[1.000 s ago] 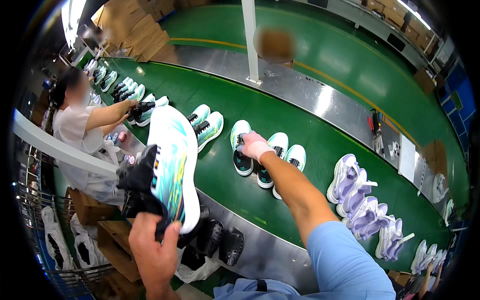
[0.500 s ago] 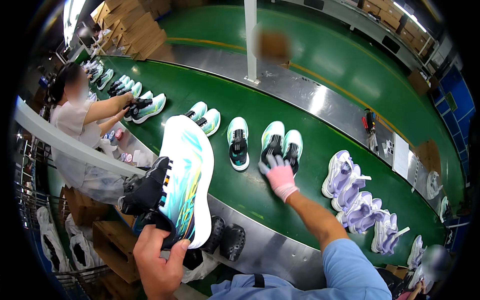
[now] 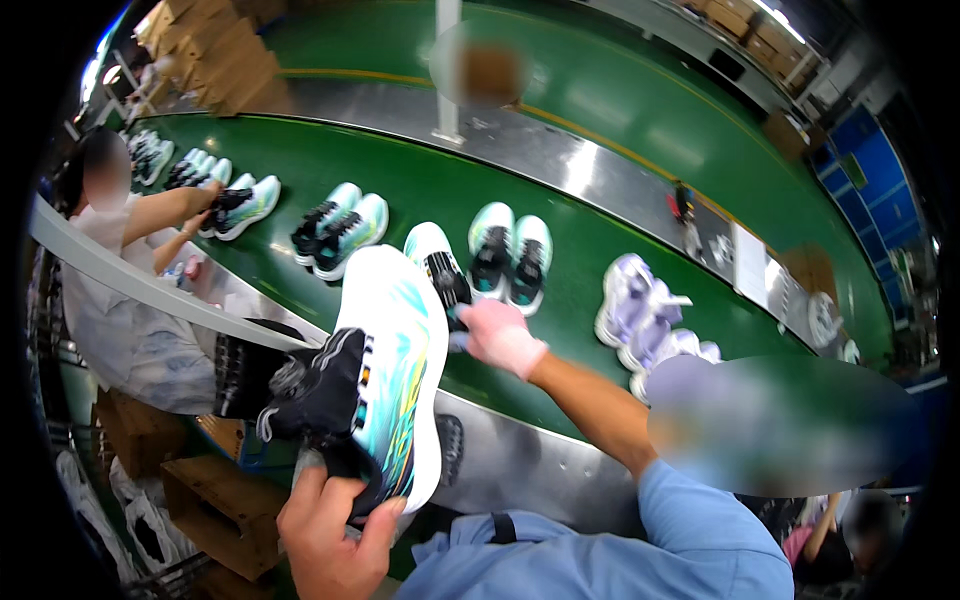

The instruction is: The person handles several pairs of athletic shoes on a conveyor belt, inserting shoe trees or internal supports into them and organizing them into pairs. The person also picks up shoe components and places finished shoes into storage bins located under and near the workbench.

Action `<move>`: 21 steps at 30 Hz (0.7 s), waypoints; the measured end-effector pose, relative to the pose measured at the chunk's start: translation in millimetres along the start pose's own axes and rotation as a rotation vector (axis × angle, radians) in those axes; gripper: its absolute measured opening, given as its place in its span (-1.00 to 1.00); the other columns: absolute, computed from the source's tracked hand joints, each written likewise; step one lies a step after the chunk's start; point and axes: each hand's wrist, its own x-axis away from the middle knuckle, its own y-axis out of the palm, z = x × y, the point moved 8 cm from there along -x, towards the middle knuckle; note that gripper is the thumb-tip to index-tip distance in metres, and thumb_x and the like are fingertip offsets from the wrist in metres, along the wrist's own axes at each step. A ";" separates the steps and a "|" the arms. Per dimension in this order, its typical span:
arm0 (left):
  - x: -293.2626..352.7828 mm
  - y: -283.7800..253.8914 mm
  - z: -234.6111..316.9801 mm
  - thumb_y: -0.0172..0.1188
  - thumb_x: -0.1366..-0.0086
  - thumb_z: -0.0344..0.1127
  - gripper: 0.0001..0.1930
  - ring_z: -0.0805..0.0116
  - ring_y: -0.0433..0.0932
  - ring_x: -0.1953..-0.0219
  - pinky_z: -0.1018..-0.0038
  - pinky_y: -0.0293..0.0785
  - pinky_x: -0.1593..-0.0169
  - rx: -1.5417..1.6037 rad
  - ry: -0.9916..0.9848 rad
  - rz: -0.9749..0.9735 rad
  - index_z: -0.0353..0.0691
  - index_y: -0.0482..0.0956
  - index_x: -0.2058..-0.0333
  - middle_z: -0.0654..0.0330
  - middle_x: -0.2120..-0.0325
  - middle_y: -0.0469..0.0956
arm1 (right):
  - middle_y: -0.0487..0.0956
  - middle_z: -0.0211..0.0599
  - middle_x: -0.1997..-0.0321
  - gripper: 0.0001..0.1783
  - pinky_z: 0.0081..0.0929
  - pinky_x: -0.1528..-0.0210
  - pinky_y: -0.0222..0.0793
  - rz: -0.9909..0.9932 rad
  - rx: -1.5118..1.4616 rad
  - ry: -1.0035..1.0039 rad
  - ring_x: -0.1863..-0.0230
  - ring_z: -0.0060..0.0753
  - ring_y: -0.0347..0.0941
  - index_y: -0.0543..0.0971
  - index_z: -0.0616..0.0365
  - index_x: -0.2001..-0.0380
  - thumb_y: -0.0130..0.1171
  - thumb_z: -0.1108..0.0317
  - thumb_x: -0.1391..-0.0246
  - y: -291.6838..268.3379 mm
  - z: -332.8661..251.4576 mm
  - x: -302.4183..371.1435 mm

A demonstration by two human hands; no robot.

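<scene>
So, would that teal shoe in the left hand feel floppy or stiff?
The teal shoe probably bends on top, where its black part looks like soft fabric. Its thick white sole likely stays stiffer. It's probably light too, since the left hand holds it up alone.

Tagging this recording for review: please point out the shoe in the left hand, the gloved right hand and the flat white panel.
Held shoe (image 3: 398, 385): head view, on its turquoise side.
Gloved right hand (image 3: 500, 335): head view, on its back.
White panel (image 3: 750, 265): head view, on its flat face.
</scene>
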 end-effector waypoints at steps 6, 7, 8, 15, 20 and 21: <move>34.8 100.9 35.4 0.50 -0.06 -0.27 -0.72 -0.14 0.53 0.45 0.11 0.44 0.41 -0.015 0.299 -0.274 -0.28 0.56 0.41 -0.03 0.46 0.43 | 0.57 0.03 0.22 -0.54 0.03 0.12 0.51 -0.012 -0.098 0.347 0.11 0.21 0.55 0.61 0.08 0.18 0.40 -0.07 -0.10 11.7 51.7 271.8; 50.0 120.3 33.8 0.49 -0.08 -0.23 -0.71 -0.14 0.54 0.45 0.09 0.46 0.41 -0.023 0.337 -0.343 -0.26 0.57 0.41 -0.03 0.47 0.43 | 0.58 0.05 0.21 -0.54 0.02 0.11 0.52 -0.105 -0.019 0.464 0.13 0.21 0.56 0.63 0.04 0.11 0.39 -0.06 -0.11 25.1 74.6 296.8; 66.7 140.3 29.7 0.48 -0.09 -0.19 -0.70 -0.15 0.54 0.46 0.08 0.49 0.40 -0.037 0.369 -0.410 -0.25 0.57 0.41 -0.04 0.47 0.44 | 0.59 0.06 0.21 -0.54 0.02 0.11 0.52 -0.089 -0.015 0.480 0.14 0.22 0.57 0.64 0.04 0.11 0.39 -0.06 -0.10 26.3 90.5 307.4; 140.1 257.7 -41.6 0.42 -0.17 -0.17 -0.72 -0.11 0.62 0.41 0.05 0.59 0.30 -0.239 0.307 -0.575 -0.31 0.66 0.35 -0.13 0.42 0.56 | 0.64 0.07 0.25 -0.55 0.03 0.11 0.54 0.044 0.033 0.506 0.16 0.20 0.61 0.67 0.09 0.22 0.40 -0.08 -0.08 57.5 141.0 281.8; 166.2 314.1 -103.4 0.38 -0.17 -0.28 -0.75 -0.09 0.53 0.10 0.05 0.54 0.13 -0.456 0.317 -0.494 -0.27 0.67 0.22 -0.07 0.26 0.49 | 0.68 -0.03 0.14 -0.40 -0.03 0.06 0.59 0.099 0.079 0.626 0.08 0.09 0.65 0.52 0.10 -0.09 0.39 -0.01 -0.10 53.2 112.7 282.5; 164.3 303.2 -95.7 0.39 -0.16 -0.29 -0.76 -0.09 0.52 0.09 0.05 0.54 0.13 -0.388 0.334 -0.400 -0.26 0.67 0.22 -0.06 0.25 0.50 | 0.67 -0.02 0.13 -0.41 -0.02 0.06 0.59 0.120 0.059 0.538 0.08 0.09 0.64 0.52 0.11 -0.11 0.38 0.04 -0.10 46.0 94.2 291.3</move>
